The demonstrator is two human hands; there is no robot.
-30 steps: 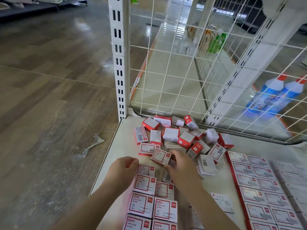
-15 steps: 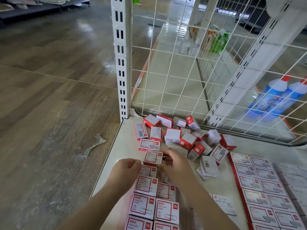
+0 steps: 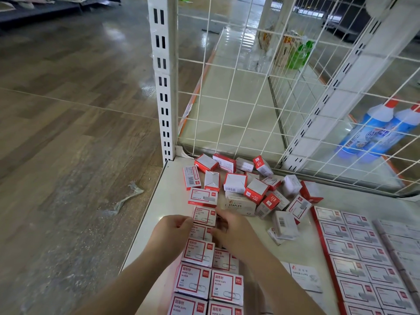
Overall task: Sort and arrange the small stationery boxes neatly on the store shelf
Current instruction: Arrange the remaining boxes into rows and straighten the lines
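Observation:
A small red-and-white paper clip box (image 3: 204,215) sits at the far end of a two-wide row of like boxes (image 3: 197,280) on the cream shelf (image 3: 168,194). My left hand (image 3: 173,230) pinches its left edge and my right hand (image 3: 229,228) holds its right edge. Beyond lies a jumbled heap of red-and-white boxes (image 3: 247,183), with a beige staples box (image 3: 241,204) among them. Part of the row is hidden under my hands.
Neat rows of flat boxes (image 3: 359,251) cover the shelf's right side. A white paper clips leaflet (image 3: 304,277) lies near my right forearm. A slotted upright (image 3: 162,87) and wire mesh back (image 3: 250,98) bound the shelf; blue bottles (image 3: 375,130) stand behind. Wooden floor lies left.
My right hand carried the box from the heap's edge down and left to the head of the row. My left hand rose to meet its left edge.

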